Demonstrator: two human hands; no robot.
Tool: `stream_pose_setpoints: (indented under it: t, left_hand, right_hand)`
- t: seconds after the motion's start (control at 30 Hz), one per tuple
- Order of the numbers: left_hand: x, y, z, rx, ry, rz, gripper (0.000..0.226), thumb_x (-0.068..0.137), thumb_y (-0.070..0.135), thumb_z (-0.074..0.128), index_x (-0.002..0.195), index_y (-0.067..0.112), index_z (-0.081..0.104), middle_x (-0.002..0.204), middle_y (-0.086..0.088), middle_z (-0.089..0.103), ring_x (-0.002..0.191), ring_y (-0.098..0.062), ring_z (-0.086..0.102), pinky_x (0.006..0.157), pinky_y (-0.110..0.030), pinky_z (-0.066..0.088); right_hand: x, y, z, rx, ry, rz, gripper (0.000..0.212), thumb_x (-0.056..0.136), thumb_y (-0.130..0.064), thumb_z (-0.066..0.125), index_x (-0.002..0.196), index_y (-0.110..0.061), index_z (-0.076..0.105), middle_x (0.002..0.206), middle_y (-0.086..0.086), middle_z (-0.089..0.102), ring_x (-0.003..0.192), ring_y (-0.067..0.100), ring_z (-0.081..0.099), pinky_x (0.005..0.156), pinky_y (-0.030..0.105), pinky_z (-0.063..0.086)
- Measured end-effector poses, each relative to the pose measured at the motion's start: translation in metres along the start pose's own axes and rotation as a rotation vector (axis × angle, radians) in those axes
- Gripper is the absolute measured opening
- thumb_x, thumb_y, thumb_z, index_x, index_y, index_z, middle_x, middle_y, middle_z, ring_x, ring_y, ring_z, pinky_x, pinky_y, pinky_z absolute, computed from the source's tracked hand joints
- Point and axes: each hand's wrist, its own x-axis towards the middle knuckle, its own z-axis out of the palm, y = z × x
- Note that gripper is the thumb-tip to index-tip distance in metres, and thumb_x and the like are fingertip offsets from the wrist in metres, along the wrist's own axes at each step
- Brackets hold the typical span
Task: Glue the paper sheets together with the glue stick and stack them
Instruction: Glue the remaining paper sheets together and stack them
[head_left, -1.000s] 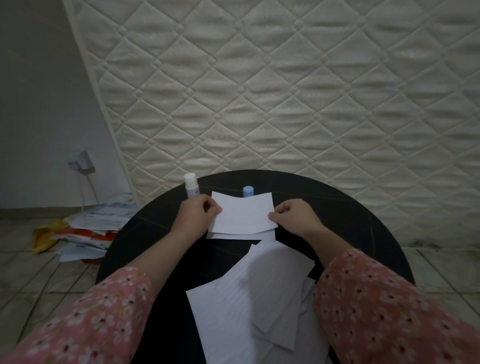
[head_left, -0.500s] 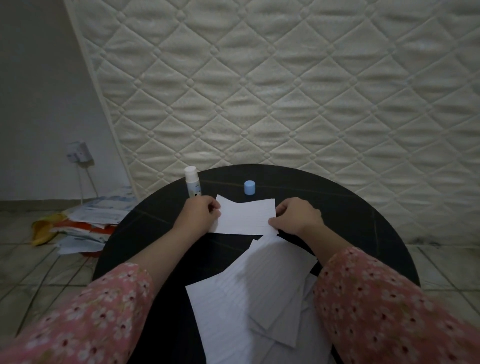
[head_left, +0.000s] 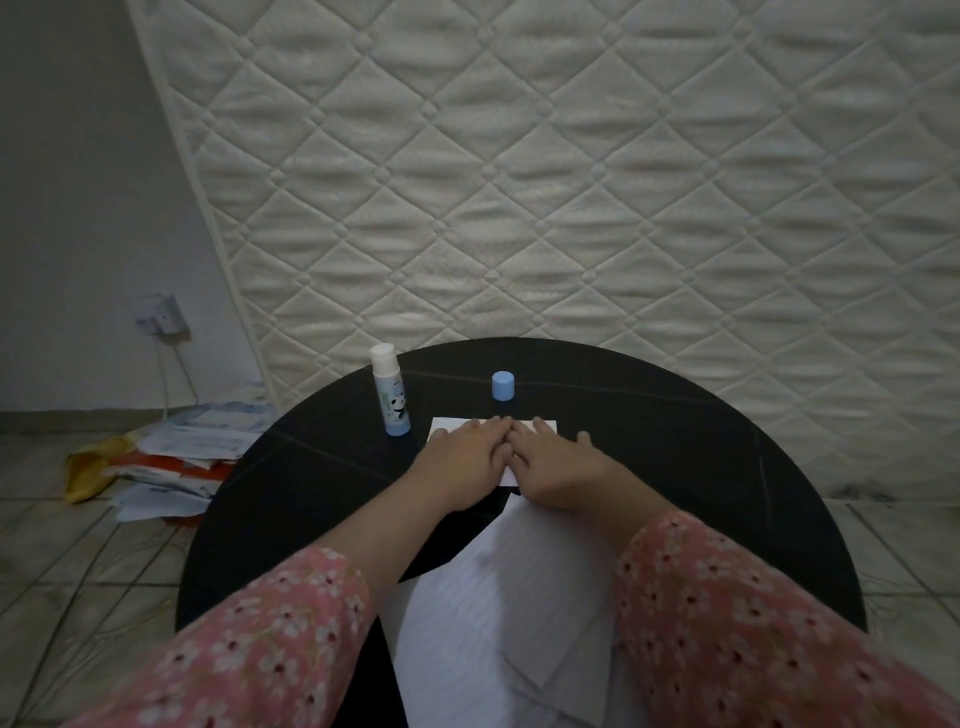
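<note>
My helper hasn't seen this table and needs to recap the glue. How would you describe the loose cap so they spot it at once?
Start at the round black table in front of the quilted mattress. Near its far edge, just beyond the small sheet under both hands, stands the glue cap. It is a short, plain light-blue cylinder, unlike the taller white-tipped glue stick with a panda label to its left.

A quilted mattress (head_left: 571, 182) leans behind the round black table (head_left: 311, 493).
</note>
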Motion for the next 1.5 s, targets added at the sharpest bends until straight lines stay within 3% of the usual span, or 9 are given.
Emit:
stream_pose_setpoints:
  t: [0.17,0.4,0.5,0.63,0.73,0.93,1.13,1.37,1.5]
  left_hand:
    - [-0.001,-0.004,-0.001,0.111,-0.097,-0.077,0.06,0.101,0.05,0.024,0.153,0.021,0.015,0.161,0.002,0.011,0.147,-0.014,0.014,0.113,-0.044,0.021]
    - [0.002,-0.017,-0.001,0.116,-0.121,-0.255,0.072,0.097,0.059,0.025,0.153,0.014,0.015,0.161,-0.004,0.012,0.147,-0.019,0.015,0.115,-0.049,0.024]
    - [-0.001,-0.013,-0.007,0.144,-0.098,-0.223,0.069,0.098,0.056,0.028,0.152,0.015,0.018,0.161,-0.003,0.012,0.146,-0.019,0.018,0.114,-0.05,0.024]
    - [-0.012,-0.009,-0.014,0.171,-0.122,-0.011,0.061,0.1,0.052,0.027,0.153,0.023,0.017,0.161,0.005,0.012,0.147,-0.013,0.012,0.115,-0.051,0.01]
    - [-0.017,-0.015,-0.013,0.088,-0.232,-0.014,0.063,0.099,0.056,0.025,0.154,0.029,0.008,0.16,0.013,0.004,0.147,-0.007,0.005,0.116,-0.051,-0.001]
    - [-0.018,-0.033,-0.015,0.046,-0.237,-0.055,0.06,0.101,0.051,0.026,0.154,0.029,0.007,0.16,0.013,0.002,0.147,-0.008,0.009,0.118,-0.045,0.003]
    - [-0.022,-0.044,-0.019,-0.05,-0.175,-0.076,0.052,0.102,0.04,0.036,0.151,0.029,0.023,0.158,0.015,0.014,0.146,-0.013,0.018,0.118,-0.035,0.012]
    - [-0.028,-0.051,-0.028,-0.09,-0.249,-0.102,0.06,0.097,0.04,0.048,0.15,0.04,0.019,0.157,0.024,0.009,0.146,-0.013,0.012,0.119,-0.039,0.004]
    - [-0.031,-0.042,-0.031,-0.133,-0.095,-0.065,0.06,0.089,0.04,0.063,0.144,0.035,0.039,0.153,0.015,0.031,0.142,-0.012,0.026,0.118,-0.036,0.011]
  right_hand:
    - [0.002,0.002,0.001,-0.008,-0.037,0.07,0.057,0.103,-0.035,0.018,0.153,-0.022,-0.006,0.161,-0.01,-0.012,0.148,0.012,-0.009,0.113,0.064,-0.004]
    - [0.001,0.01,0.0,-0.039,-0.03,0.151,0.065,0.101,-0.048,0.021,0.153,-0.019,-0.006,0.161,-0.006,-0.012,0.148,0.012,-0.008,0.112,0.064,-0.005]
    - [-0.001,0.011,0.002,-0.032,-0.01,0.144,0.065,0.101,-0.048,0.019,0.153,-0.02,-0.006,0.161,-0.005,-0.012,0.148,0.012,-0.009,0.112,0.063,-0.005]
    - [-0.001,0.015,0.007,-0.04,-0.021,0.11,0.06,0.101,-0.052,0.015,0.152,-0.032,-0.008,0.16,-0.006,-0.016,0.147,0.013,-0.012,0.11,0.064,-0.009]
    - [-0.002,0.017,0.007,-0.044,-0.037,0.085,0.06,0.1,-0.052,0.018,0.151,-0.037,-0.008,0.16,-0.006,-0.017,0.147,0.014,-0.013,0.111,0.064,-0.009]
    - [-0.011,0.028,0.0,-0.01,-0.048,0.023,0.058,0.103,-0.043,0.023,0.153,-0.031,-0.004,0.16,-0.008,-0.014,0.147,0.011,-0.011,0.114,0.057,-0.005]
    - [-0.017,0.037,-0.002,0.034,-0.024,0.013,0.053,0.105,-0.029,0.018,0.154,-0.021,-0.001,0.161,-0.007,-0.008,0.147,0.008,-0.006,0.117,0.05,-0.004]
    - [-0.017,0.039,-0.002,0.024,-0.038,-0.018,0.064,0.101,-0.037,0.034,0.154,-0.025,-0.001,0.161,-0.009,-0.008,0.147,0.01,-0.007,0.117,0.051,-0.005]
    - [-0.015,0.037,-0.004,0.193,0.036,0.022,0.067,0.098,-0.044,0.043,0.154,-0.024,0.012,0.161,-0.008,0.005,0.148,0.01,-0.001,0.117,0.049,-0.004]
